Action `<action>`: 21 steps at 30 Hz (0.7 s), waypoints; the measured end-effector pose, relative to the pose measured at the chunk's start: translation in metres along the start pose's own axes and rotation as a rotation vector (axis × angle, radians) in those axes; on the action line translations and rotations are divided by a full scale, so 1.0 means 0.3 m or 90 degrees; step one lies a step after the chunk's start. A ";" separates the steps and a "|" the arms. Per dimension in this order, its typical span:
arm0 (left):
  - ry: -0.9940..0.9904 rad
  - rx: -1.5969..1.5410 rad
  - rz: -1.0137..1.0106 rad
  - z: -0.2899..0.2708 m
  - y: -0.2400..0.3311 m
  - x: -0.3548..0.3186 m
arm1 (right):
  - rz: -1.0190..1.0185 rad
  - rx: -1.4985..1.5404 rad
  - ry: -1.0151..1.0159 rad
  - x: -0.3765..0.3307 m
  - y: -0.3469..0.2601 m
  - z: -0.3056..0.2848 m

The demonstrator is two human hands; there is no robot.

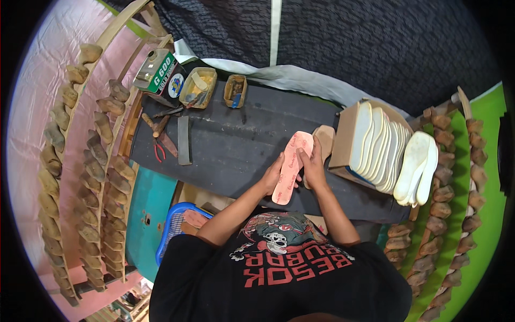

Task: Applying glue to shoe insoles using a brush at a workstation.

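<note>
Both hands meet over one pink insole (290, 167), which lies lengthwise on the dark worktop (241, 145) near its front edge. The left hand (272, 175) presses against the insole's left edge with fingers curled narrow around it; the right hand (311, 165) grips its right edge, fingers closed on it, and also rests against a single tan wooden shoe last (324, 140) that sits just beside the insole on the right.

Taking the insole as the landmark: to its right stands one open cardboard box (346, 142) holding a row of white insoles (378, 147) on edge; about seven or eight can be made out, though the exact count is hard to tell where they overlap. Further right of that, two or three more white soles (417, 166) lean out past the box.

Beyond the insole, at the far edge of the worktop, sit two small open trays (235, 90), the larger one (198, 86) yellowish inside, and left of them one green and white tin (155, 70). To the insole's left lie one pair of red-handled pliers (159, 151), one flat grey metal file (184, 140) and a few brown-handled tools (158, 124).

Below and left of the insole one blue plastic basket (170, 225) pokes out. Far left, three curved racks carry many wooden lasts (96, 166); right of the box two more rows of lasts (445, 177) run down, too many to count surely
</note>
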State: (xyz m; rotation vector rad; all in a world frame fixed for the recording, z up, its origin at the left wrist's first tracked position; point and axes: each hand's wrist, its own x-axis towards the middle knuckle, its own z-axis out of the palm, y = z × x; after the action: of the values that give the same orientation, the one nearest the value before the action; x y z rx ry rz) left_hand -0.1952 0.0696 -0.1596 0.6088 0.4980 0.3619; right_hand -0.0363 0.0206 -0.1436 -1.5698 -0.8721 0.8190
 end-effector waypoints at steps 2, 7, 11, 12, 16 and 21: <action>-0.010 -0.010 -0.006 -0.033 0.046 0.003 | 0.006 0.051 -0.007 0.019 -0.072 0.038; -0.056 -0.087 -0.003 -0.167 0.113 0.004 | 0.092 0.036 -0.075 0.168 -0.116 0.092; -0.097 -0.214 0.035 -0.305 0.172 -0.041 | 0.094 -0.162 -0.200 0.260 -0.145 0.202; -0.083 -0.229 0.045 -0.333 0.188 -0.060 | 0.056 -0.241 -0.199 0.273 -0.164 0.245; -0.019 -0.241 0.099 -0.440 0.227 -0.137 | -0.133 -0.297 -0.140 0.348 -0.199 0.436; 0.016 -0.256 0.135 -0.530 0.250 -0.180 | -0.152 -0.293 -0.190 0.454 -0.267 0.628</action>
State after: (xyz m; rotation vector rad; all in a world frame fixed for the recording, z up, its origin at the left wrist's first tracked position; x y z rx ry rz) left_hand -0.3388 0.1737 -0.2080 0.2660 0.3713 0.6533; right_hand -0.1415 0.2388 -0.1005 -1.7115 -1.5194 0.7202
